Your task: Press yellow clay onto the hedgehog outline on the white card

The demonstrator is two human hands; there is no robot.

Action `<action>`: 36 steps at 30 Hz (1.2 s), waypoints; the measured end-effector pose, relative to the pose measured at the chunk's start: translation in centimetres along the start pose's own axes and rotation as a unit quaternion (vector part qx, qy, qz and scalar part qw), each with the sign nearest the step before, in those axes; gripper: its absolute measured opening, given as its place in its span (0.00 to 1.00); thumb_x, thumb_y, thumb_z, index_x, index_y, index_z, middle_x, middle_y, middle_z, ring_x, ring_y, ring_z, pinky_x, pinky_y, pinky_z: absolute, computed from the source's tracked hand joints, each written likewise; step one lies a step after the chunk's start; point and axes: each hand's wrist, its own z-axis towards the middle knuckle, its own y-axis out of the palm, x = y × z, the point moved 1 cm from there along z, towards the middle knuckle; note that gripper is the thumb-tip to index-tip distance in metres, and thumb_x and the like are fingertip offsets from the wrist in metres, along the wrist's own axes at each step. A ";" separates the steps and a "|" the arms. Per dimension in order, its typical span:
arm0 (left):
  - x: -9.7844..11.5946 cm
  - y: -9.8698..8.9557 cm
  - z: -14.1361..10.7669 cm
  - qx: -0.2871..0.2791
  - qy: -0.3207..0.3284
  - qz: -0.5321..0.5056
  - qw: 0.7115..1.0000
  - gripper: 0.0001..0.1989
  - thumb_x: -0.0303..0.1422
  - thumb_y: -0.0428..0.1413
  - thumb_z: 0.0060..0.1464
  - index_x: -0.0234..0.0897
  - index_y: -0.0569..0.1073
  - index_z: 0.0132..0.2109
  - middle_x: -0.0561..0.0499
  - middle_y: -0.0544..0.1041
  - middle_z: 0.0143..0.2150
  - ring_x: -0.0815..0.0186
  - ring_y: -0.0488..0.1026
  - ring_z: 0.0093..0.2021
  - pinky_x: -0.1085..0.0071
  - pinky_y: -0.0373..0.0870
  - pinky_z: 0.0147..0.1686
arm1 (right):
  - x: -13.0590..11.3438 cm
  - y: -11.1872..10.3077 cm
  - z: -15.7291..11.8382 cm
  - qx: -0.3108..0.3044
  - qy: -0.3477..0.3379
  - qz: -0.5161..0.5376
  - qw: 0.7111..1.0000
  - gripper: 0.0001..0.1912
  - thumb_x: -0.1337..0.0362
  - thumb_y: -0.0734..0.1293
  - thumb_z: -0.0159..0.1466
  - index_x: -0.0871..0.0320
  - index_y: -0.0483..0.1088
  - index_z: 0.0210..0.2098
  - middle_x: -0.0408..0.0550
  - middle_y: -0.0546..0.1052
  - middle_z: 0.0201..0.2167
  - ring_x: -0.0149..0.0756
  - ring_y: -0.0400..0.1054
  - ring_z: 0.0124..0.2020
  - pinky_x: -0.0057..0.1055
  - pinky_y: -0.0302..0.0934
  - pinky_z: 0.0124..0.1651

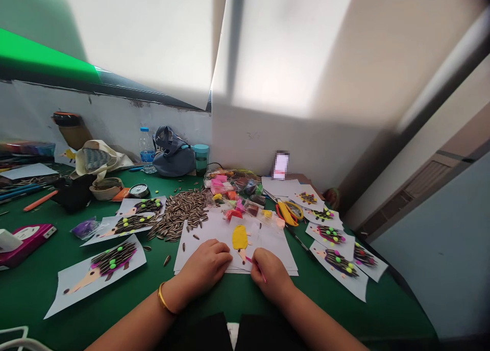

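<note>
On a white sheet of paper (224, 241) lies a small hedgehog figure in modelling clay, with a yellow body (240, 237) and a peach head (242, 256) with dark spots. My right hand (271, 273) is closed around a thin pink stick-like tool (262, 275); its tip meets the head's right side. My left hand (206, 265) rests on the paper left of the head, fingers laid on the sheet and holding nothing. A heap of striped sunflower seeds (186, 208) spreads behind my left hand, with a few loose seeds on the paper.
Bags of coloured clay (239, 198) lie behind the paper, beside yellow-handled scissors (290, 213). Cards with seed-covered hedgehogs flank me, one at left (76, 274) and several at right (344, 274). A bottle (146, 154), a blue-grey bag (174, 157) and a phone (281, 166) stand along the wall.
</note>
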 end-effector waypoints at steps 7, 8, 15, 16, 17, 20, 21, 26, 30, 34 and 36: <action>0.0 -0.1 0.1 -0.005 0.001 0.003 1.000 0.09 0.27 0.52 0.60 0.41 0.76 0.41 0.48 0.76 0.42 0.61 0.70 0.42 0.64 0.68 0.43 | 0.0 -0.1 0.0 0.006 -0.006 0.000 1.000 0.08 0.75 0.57 0.55 0.56 0.57 0.27 0.42 0.65 0.25 0.32 0.58 0.26 0.27 0.48 0.29; 0.1 -0.1 0.1 -0.005 0.000 0.002 1.000 0.09 0.27 0.52 0.60 0.41 0.76 0.41 0.48 0.76 0.42 0.61 0.69 0.42 0.64 0.68 0.43 | 0.0 -0.1 0.0 0.007 -0.005 0.000 1.000 0.08 0.75 0.57 0.55 0.56 0.57 0.27 0.42 0.65 0.25 0.32 0.58 0.26 0.27 0.48 0.29; -0.1 0.1 0.0 -0.003 0.001 -0.001 1.000 0.09 0.27 0.51 0.60 0.41 0.76 0.41 0.48 0.76 0.42 0.61 0.70 0.43 0.64 0.68 0.44 | -0.2 0.0 0.0 0.008 -0.001 0.009 1.000 0.07 0.74 0.57 0.55 0.56 0.58 0.26 0.42 0.65 0.24 0.32 0.59 0.26 0.27 0.49 0.28; -0.1 0.1 0.0 0.000 0.002 -0.001 1.000 0.09 0.28 0.51 0.60 0.41 0.76 0.41 0.48 0.76 0.41 0.61 0.70 0.43 0.64 0.68 0.44 | -0.2 -0.1 0.0 0.011 0.000 0.014 1.000 0.07 0.74 0.57 0.56 0.56 0.58 0.26 0.42 0.65 0.24 0.32 0.59 0.25 0.27 0.49 0.28; -0.1 0.1 -0.1 0.004 0.004 -0.002 1.000 0.09 0.28 0.51 0.60 0.41 0.76 0.40 0.47 0.76 0.41 0.61 0.70 0.43 0.64 0.68 0.44 | -0.2 -0.2 -0.1 0.017 0.004 0.022 1.000 0.07 0.74 0.57 0.56 0.56 0.59 0.27 0.42 0.66 0.24 0.32 0.59 0.25 0.27 0.50 0.28; -0.1 0.0 -0.1 0.019 0.012 -0.013 1.000 0.09 0.28 0.52 0.60 0.41 0.77 0.40 0.47 0.76 0.41 0.61 0.70 0.43 0.64 0.68 0.44 | 0.2 -0.9 -0.1 0.044 0.037 0.060 0.997 0.05 0.71 0.58 0.61 0.56 0.64 0.32 0.42 0.69 0.26 0.33 0.63 0.27 0.27 0.55 0.29; -0.1 0.0 -0.1 0.021 0.013 -0.017 1.000 0.09 0.27 0.52 0.60 0.41 0.77 0.40 0.47 0.76 0.41 0.61 0.70 0.43 0.64 0.68 0.45 | 0.5 -1.3 0.0 0.053 0.047 0.072 0.995 0.06 0.69 0.58 0.63 0.56 0.65 0.37 0.44 0.71 0.28 0.34 0.66 0.29 0.28 0.58 0.31; -0.1 -0.1 -0.3 0.018 0.017 -0.019 1.000 0.10 0.27 0.52 0.59 0.43 0.77 0.42 0.48 0.77 0.44 0.61 0.72 0.45 0.58 0.65 0.54 | 2.0 -2.3 0.8 0.053 0.022 0.029 0.998 0.15 0.66 0.56 0.69 0.56 0.66 0.53 0.52 0.77 0.46 0.41 0.70 0.49 0.37 0.62 0.50; -0.7 -0.2 -0.6 0.009 0.013 -0.017 1.000 0.11 0.27 0.51 0.59 0.44 0.77 0.43 0.49 0.78 0.46 0.62 0.73 0.48 0.52 0.57 0.61 | 2.2 -2.1 0.9 0.038 0.017 -0.040 0.998 0.12 0.67 0.57 0.69 0.55 0.69 0.47 0.52 0.78 0.45 0.42 0.71 0.49 0.39 0.61 0.50; -2.0 -0.3 -0.6 0.013 0.005 0.018 1.000 0.10 0.30 0.52 0.60 0.44 0.77 0.44 0.49 0.78 0.48 0.60 0.71 0.53 0.50 0.52 0.63 | 1.2 -1.9 0.2 0.020 0.006 -0.052 0.998 0.10 0.67 0.59 0.67 0.56 0.70 0.43 0.50 0.79 0.39 0.40 0.72 0.42 0.35 0.60 0.45; -2.8 -0.5 -0.3 0.022 -0.011 0.044 0.999 0.09 0.31 0.52 0.60 0.44 0.77 0.43 0.49 0.78 0.48 0.59 0.70 0.54 0.48 0.52 0.63 | 0.9 -2.0 0.0 0.002 -0.006 -0.045 0.999 0.09 0.68 0.59 0.66 0.56 0.70 0.42 0.49 0.78 0.38 0.38 0.72 0.40 0.34 0.60 0.45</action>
